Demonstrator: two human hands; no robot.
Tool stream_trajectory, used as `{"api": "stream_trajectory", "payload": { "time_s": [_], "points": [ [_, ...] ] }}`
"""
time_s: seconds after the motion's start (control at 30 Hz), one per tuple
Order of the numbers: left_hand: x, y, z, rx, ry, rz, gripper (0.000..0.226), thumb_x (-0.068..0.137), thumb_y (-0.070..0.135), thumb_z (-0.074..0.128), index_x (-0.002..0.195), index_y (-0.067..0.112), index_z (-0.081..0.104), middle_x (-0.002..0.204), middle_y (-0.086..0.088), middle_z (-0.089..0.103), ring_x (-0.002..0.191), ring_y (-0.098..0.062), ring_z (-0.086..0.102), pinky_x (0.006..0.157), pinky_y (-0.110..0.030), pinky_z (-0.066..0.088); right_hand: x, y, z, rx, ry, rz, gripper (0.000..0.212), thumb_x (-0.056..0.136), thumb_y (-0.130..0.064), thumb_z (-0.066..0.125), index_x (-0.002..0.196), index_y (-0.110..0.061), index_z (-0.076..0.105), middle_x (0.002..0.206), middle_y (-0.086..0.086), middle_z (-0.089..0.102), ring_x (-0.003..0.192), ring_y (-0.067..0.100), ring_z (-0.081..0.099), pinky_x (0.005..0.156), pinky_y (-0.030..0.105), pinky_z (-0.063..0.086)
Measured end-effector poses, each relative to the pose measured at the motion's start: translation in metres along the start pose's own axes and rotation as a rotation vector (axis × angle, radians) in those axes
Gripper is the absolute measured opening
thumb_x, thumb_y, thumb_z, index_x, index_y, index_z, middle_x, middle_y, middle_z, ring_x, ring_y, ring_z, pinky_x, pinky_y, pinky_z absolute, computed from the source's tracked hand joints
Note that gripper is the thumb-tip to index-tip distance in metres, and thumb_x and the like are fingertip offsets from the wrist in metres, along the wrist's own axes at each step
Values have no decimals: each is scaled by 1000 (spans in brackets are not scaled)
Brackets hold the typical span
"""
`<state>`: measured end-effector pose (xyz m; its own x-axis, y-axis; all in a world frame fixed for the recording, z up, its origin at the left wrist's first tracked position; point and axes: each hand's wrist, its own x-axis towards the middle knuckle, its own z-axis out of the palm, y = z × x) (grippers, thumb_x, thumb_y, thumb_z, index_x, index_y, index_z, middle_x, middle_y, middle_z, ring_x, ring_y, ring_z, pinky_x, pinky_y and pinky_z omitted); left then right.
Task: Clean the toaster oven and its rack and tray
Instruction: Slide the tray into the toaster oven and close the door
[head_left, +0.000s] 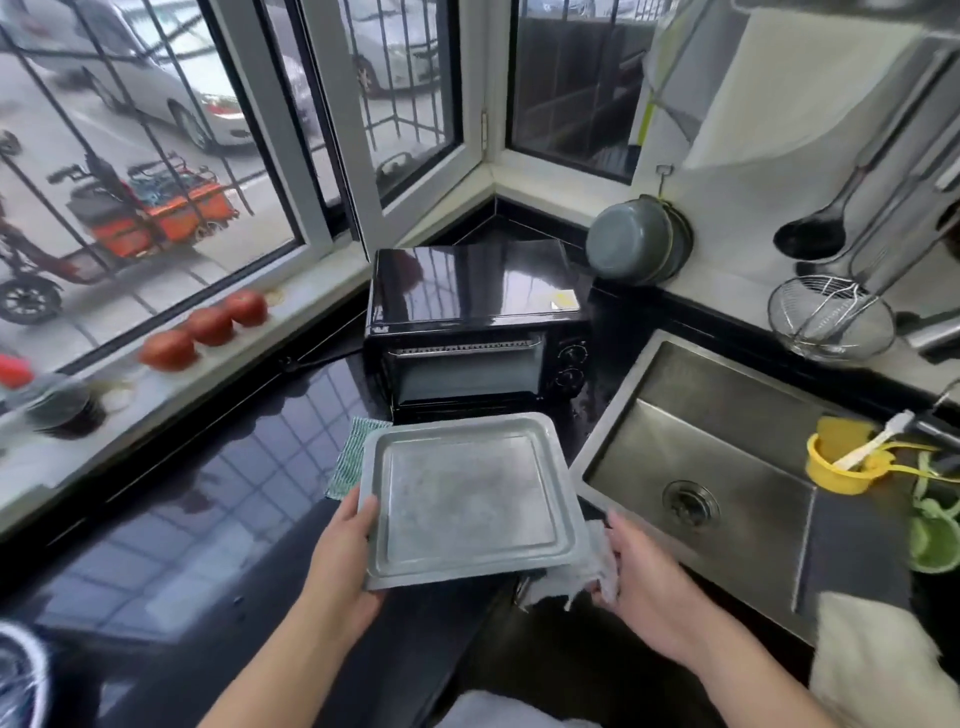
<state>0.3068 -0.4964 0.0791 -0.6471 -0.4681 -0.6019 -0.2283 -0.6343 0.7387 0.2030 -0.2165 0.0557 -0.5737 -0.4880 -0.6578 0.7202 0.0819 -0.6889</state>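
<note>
The black toaster oven (478, 325) stands on the dark counter in the corner, its glass door closed. In front of it I hold the grey metal tray (467, 493) level above the counter. My left hand (345, 540) grips the tray's left edge, thumb on the rim. My right hand (641, 577) holds a crumpled grey-white cloth (587, 569) at the tray's right front corner, partly under it. A green striped cloth (356, 452) lies on the counter behind the tray's left side. The rack is not visible.
A steel sink (727, 441) lies to the right, with a yellow cup and brush (852, 457) on its ledge. Three tomatoes (208, 327) sit on the windowsill at left. Grey bowls (639, 241), a ladle and a wire strainer (831, 317) hang on the right wall.
</note>
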Motion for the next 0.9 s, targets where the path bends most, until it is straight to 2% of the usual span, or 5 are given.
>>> {"api": "stream_trajectory", "payload": {
  "time_s": [0.33,0.47,0.6,0.73,0.9],
  "points": [
    [52,12,14,294,-81,-54,26,108,13,48,119,19,70,106,-7,79,93,-30,76,93,-54,58,56,-10,37,-55,358,-35,21,105,-16,46,94,-4,59,60,4,55,46,12,44,45,24,31],
    [76,10,6,370,-36,-98,29,104,6,47,111,21,71,89,0,80,89,-26,72,87,-45,57,88,-22,43,-49,360,-39,21,106,-14,42,110,2,55,65,7,51,44,10,45,42,21,32],
    [100,10,1,414,-27,-92,34,104,7,45,123,27,66,107,-2,79,96,-25,75,71,-36,61,112,-34,44,-57,372,-44,12,104,-13,44,101,-4,52,53,2,53,41,9,43,47,25,31],
    [116,18,11,405,3,-45,30,107,10,43,122,32,55,103,-6,77,66,-21,69,54,-27,54,122,-44,46,-13,354,-57,8,104,-11,45,101,-4,50,55,3,54,45,11,42,51,27,31],
    [131,26,14,338,6,-12,39,110,11,44,146,23,50,110,-10,71,65,-21,64,53,-26,56,139,-54,51,-24,341,-74,13,105,-16,45,103,-5,51,66,7,55,50,13,43,47,25,34]
  ]
}}
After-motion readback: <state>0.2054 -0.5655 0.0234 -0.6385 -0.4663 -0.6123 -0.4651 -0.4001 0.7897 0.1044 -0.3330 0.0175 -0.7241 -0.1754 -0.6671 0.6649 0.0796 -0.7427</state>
